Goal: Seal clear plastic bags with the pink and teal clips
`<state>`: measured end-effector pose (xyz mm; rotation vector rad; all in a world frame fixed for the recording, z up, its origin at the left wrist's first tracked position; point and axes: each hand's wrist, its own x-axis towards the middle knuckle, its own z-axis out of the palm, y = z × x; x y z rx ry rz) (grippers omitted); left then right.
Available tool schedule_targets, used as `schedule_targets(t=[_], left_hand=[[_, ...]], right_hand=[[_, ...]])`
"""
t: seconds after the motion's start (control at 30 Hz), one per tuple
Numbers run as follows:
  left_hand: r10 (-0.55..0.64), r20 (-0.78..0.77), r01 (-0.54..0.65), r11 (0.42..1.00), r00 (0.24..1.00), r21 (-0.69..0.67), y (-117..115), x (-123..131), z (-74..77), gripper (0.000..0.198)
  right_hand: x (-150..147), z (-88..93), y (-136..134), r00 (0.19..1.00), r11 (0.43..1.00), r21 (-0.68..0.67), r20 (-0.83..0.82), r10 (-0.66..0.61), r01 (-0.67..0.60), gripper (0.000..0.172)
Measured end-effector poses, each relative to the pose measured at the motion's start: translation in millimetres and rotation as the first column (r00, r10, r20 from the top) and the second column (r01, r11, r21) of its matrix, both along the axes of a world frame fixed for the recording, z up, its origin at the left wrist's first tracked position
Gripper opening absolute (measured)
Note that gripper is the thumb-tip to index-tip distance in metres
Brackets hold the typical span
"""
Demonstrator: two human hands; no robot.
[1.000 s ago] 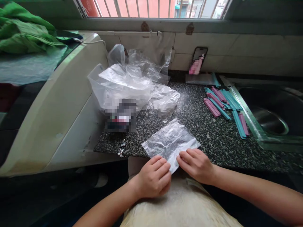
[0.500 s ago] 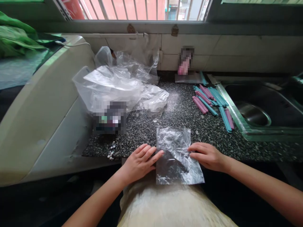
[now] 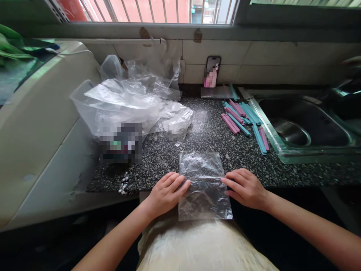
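Head view: small clear flat plastic bag (image 3: 203,184), seemingly empty, lies on the near edge of the speckled dark stone bench (image 3: 214,139), overhanging it. Left hand (image 3: 166,194) and right hand (image 3: 246,188) flank it, each grip spread, fingertips pressing its side edges.

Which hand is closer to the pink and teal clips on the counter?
Right. The right hand lies below the clips, at the clear bag's right edge; the left hand is at the bag's left edge, farther away.
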<state>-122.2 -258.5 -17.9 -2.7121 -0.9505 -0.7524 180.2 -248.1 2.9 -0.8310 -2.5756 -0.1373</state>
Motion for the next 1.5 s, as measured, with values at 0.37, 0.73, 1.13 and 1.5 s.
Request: schedule_targets(t=[0.37, 0.73, 1.13, 1.5], left_hand=[[0.154, 0.256, -0.031, 0.904, 0.954, -0.427, 7.6, 6.9, 11.7, 0.017], [0.509, 0.100, -0.413, 0.785, 0.855, -0.461, 24.7, 29.2, 10.7, 0.032], [0.571, 0.198, -0.509, 0.811, 0.797, -0.290, 23.2, 29.8, 12.4, 0.017], [0.256, 0.207, -0.196, 0.942, 0.944, -0.272, 21.4, 27.3, 2.5, 0.012]], right_hand=[[-11.5, 0.8, 8.5, 0.974, 0.936, -0.343, -0.170, -0.149, 0.083, 0.022], [-27.0, 9.6, 16.1, 0.842, 0.726, -0.460, 0.099, -0.530, 0.511, 0.032], [-22.7, 3.7, 8.4, 0.922, 0.916, -0.231, -0.135, -0.363, 0.327, 0.017], [-25.0, -2.1, 3.8, 0.979, 0.979, -0.001, 0.000, -0.206, 0.206, 0.018]])
